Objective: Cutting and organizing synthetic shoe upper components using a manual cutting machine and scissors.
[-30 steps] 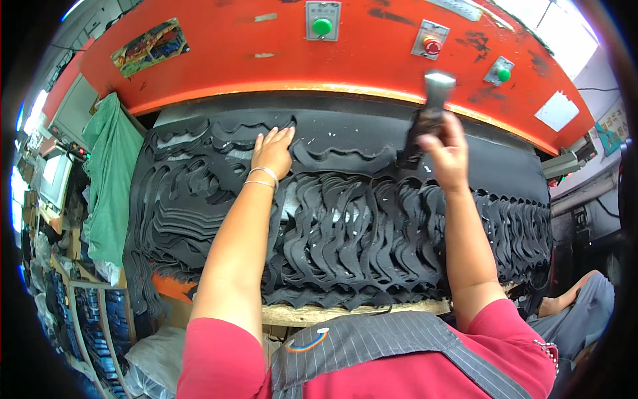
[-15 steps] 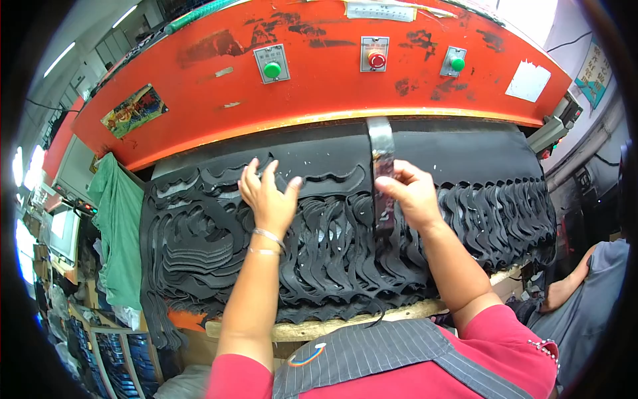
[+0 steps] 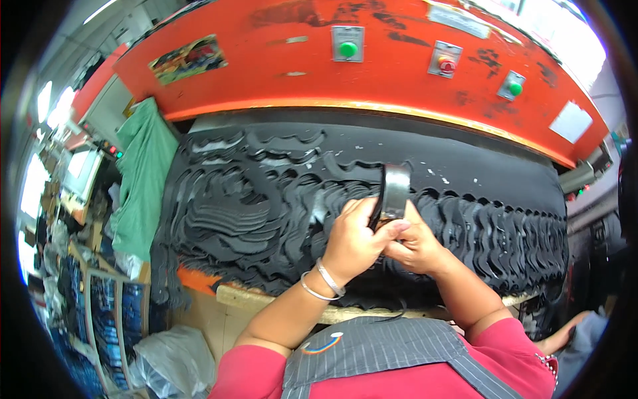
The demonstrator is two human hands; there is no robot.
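Both hands hold a shiny dark metal cutting die (image 3: 397,188), a narrow bent band raised in front of me. My left hand (image 3: 353,241) is closed on its left side near the lower end. My right hand (image 3: 417,245) grips it from the right, the two thumbs almost meeting. The fingers hide the lower part of the die. Below the hands spreads a black sheet (image 3: 485,159), its near part cut into wavy strips (image 3: 229,216) and several rows of curved leftovers (image 3: 492,233).
A red-orange press beam (image 3: 266,63) spans the far side, with green buttons (image 3: 348,50) and a red button (image 3: 446,64). Green cloth (image 3: 143,179) hangs at left. A wooden edge (image 3: 259,304) runs along the front. At lower right is another person's arm (image 3: 561,334).
My left hand has left the sheet, moved right and taken hold of the die too. The die has been lifted off the sheet and brought nearer. The view has shifted left.
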